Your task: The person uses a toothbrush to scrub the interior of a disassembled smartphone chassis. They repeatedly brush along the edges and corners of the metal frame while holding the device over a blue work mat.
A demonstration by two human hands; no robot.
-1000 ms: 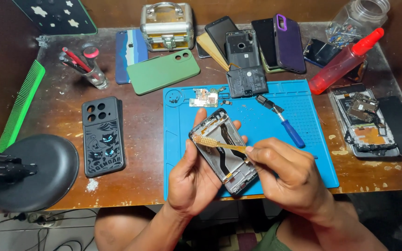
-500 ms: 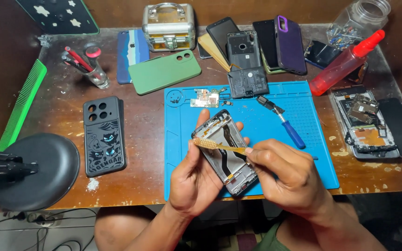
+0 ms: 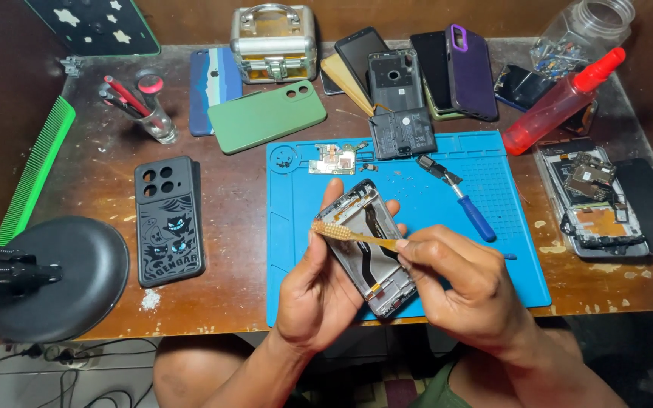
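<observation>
Blue mat (image 3: 508, 279) covers the middle of the wooden worktop (image 3: 243, 257), and above it the left hand (image 3: 319, 291) cradles an opened phone frame (image 3: 372, 245), fingers (image 3: 332, 198) wrapped up behind its back. The right hand (image 3: 466, 291) pinches a tan toothbrush (image 3: 353, 236), its bristle end lying across the frame's upper left edge. A blue-handled screwdriver (image 3: 468, 208) lies on the mat just beyond, near a small circuit board (image 3: 334, 160). A black phone case (image 3: 168, 219) rests well to the left.
</observation>
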